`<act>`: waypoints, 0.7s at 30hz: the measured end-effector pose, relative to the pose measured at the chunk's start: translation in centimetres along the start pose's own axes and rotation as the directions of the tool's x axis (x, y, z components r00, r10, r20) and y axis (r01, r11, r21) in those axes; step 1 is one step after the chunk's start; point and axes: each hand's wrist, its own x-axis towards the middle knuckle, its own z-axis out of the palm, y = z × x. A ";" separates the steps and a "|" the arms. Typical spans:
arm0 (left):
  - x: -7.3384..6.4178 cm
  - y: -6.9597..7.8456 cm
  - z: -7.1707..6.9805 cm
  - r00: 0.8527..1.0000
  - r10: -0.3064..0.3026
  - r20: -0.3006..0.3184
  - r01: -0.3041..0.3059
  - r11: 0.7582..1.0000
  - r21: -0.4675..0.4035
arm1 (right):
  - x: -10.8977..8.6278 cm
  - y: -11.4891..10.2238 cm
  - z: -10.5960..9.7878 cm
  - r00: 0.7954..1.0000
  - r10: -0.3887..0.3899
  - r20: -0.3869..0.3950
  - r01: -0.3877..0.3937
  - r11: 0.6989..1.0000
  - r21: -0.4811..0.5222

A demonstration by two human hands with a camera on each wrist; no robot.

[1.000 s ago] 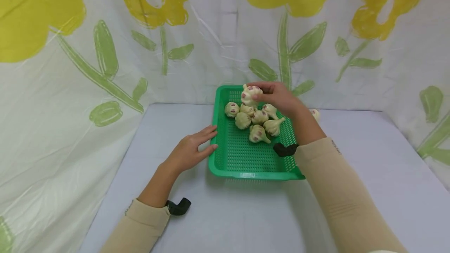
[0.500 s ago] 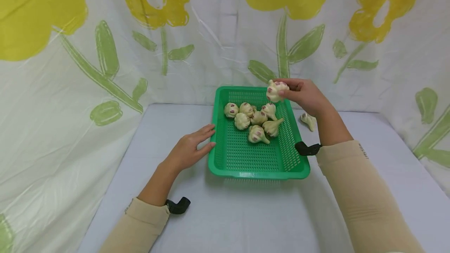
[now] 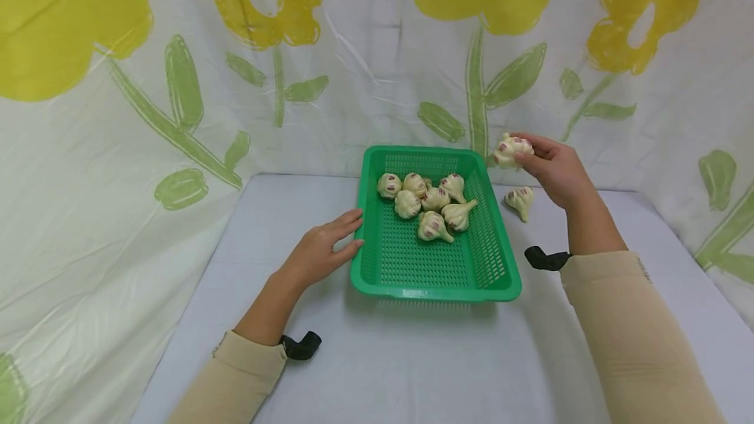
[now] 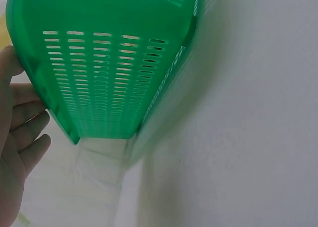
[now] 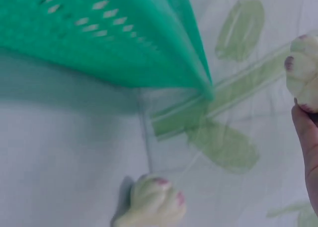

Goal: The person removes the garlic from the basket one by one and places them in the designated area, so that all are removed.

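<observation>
My right hand (image 3: 559, 170) pinches a garlic bulb (image 3: 512, 151) between thumb and fingers, raised to the right of the green basket (image 3: 436, 294). In the right wrist view the held garlic bulb (image 5: 304, 73) shows at the right edge, thumb below it. My left hand (image 3: 318, 248) rests with relaxed fingers against the basket's left rim; the left wrist view shows its fingers (image 4: 31, 130) along the rim. Several garlic bulbs (image 3: 432, 226) lie grouped in the basket's far half. Another garlic bulb (image 3: 520, 203) lies on the table right of the basket, just below the raised right hand.
The basket stands on a table with a white cover (image 3: 377, 371). A white curtain (image 3: 365, 97) with yellow flowers and green leaves hangs right behind the table's far edge and down the left side.
My right hand has carried the garlic bulb rightward from over the basket to beyond its right rim. The bulb on the table has come into full view. My left hand stays at the rim.
</observation>
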 end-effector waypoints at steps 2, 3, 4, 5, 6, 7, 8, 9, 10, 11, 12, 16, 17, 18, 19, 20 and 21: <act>0.0 0.0 0.1 1.000 0.000 -0.004 0.000 1.000 0.001 | -0.2 0.6 -0.7 1.000 -0.014 -0.017 0.016 0.990 0.138; 0.0 0.0 0.1 1.000 0.001 -0.007 -0.001 1.000 -0.001 | -0.2 1.0 -1.1 0.999 -0.018 -0.027 0.024 0.979 0.203; 0.0 0.0 0.1 1.000 0.003 -0.010 -0.003 1.000 -0.004 | -0.3 1.3 -1.5 0.999 -0.022 -0.037 0.031 0.963 0.267; 0.0 0.0 0.2 1.000 0.005 -0.013 -0.005 1.000 -0.007 | -0.4 1.7 -1.9 0.998 -0.024 -0.050 0.038 0.953 0.301; 0.0 0.0 0.2 1.000 0.007 -0.014 -0.008 1.000 -0.009 | -0.5 2.1 -2.3 0.998 -0.023 -0.063 0.043 0.940 0.337; 0.0 0.0 0.3 1.000 0.008 -0.016 -0.008 1.000 -0.014 | -0.5 2.5 -2.7 0.997 -0.019 -0.076 0.045 0.934 0.355; -0.1 0.0 0.3 1.000 0.007 -0.016 -0.008 1.000 -0.017 | -0.7 2.9 -3.1 0.996 -0.015 -0.086 0.046 0.928 0.370; -0.1 0.0 0.3 1.000 0.007 -0.016 -0.007 1.000 -0.019 | -0.8 3.3 -3.5 0.995 -0.009 -0.095 0.045 0.923 0.382; -0.1 0.0 0.4 1.000 0.006 -0.017 -0.006 1.000 -0.020 | -0.9 3.7 -3.9 0.995 -0.001 -0.104 0.041 0.920 0.389; -0.2 0.0 0.4 1.000 0.004 -0.017 -0.004 1.000 -0.021 | -1.1 4.1 -4.2 0.994 0.006 -0.114 0.040 0.915 0.401; -0.2 0.0 0.4 1.000 0.002 -0.018 -0.003 1.000 -0.021 | -1.2 4.5 -4.5 0.992 0.014 -0.123 0.041 0.903 0.428; -0.2 0.0 0.4 1.000 0.002 -0.029 -0.002 1.000 -0.022 | -1.6 5.9 -5.4 0.982 0.074 -0.172 0.026 0.855 0.517; -0.2 0.0 0.4 1.000 0.003 -0.031 -0.003 1.000 -0.022 | -1.7 6.3 -5.6 0.978 0.092 -0.188 0.021 0.852 0.523; -0.2 0.0 0.3 0.999 0.005 -0.034 -0.005 1.000 -0.020 | -1.8 6.7 -5.8 0.973 0.110 -0.202 0.014 0.846 0.533; -0.2 0.0 0.3 0.999 0.006 -0.036 -0.006 1.000 -0.019 | -2.0 7.1 -5.9 0.968 0.130 -0.215 0.004 0.848 0.530; -0.2 0.0 0.3 0.999 0.007 -0.036 -0.007 1.000 -0.019 | -2.1 7.4 -6.0 0.961 0.152 -0.229 -0.011 0.853 0.521; -0.2 -0.1 0.4 0.999 0.008 -0.037 -0.009 1.000 -0.020 | -2.2 7.8 -6.1 0.955 0.171 -0.242 -0.022 0.856 0.517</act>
